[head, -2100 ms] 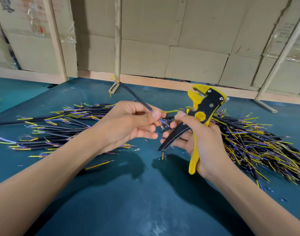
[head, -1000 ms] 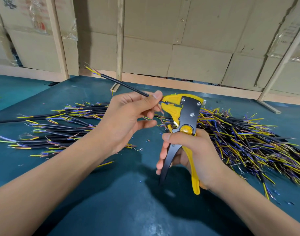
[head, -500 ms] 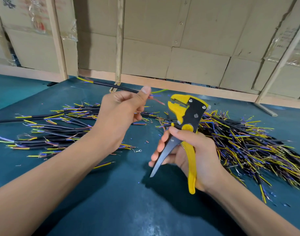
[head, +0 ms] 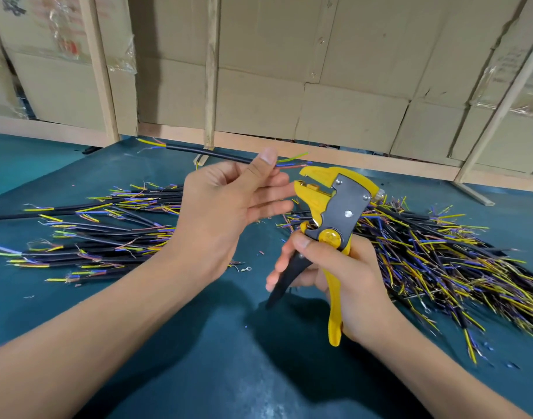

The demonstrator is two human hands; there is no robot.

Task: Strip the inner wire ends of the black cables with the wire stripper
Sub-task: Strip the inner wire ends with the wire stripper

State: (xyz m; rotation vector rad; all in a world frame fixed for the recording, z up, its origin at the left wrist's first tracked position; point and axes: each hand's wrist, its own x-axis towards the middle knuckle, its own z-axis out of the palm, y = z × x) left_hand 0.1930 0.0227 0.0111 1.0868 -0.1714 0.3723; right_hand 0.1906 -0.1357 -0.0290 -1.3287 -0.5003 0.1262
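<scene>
— What's the left hand (head: pixel 226 213) got?

— One black cable (head: pixel 207 153), pinched between thumb and forefinger close to its right end. The other fingers lie out straight beneath it. The cable runs off to the far left, raised above the worktop (head: pixel 198 358), with coloured inner wires (head: pixel 292 161) fanning out just past the thumb: a yellow-green one, a blue one, a reddish one.

— And the wire stripper (head: pixel 331 219)?

— In the right hand (head: pixel 343 279). That grip is curled round the yellow handle, thumb pressed near the round yellow pivot, while the fingers lie along the black handle. The two handles stand spread apart, and the yellow jaws at the top are parted.

— Is the wire in the jaws?

— No, the wire ends sit just to the left of and above the jaw opening, close but apart.

— The rest of the cables?

— Two lots on the teal worktop. A left pile (head: pixel 108 234) lies behind the left forearm, fairly lined up. A bigger right pile (head: pixel 440 255) sprawls behind the right hand, with yellow, blue and purple ends sticking out everywhere. Small offcuts dot the surface between them. Cardboard panels (head: pixel 319 71) in wooden framing stand along the far edge.
</scene>
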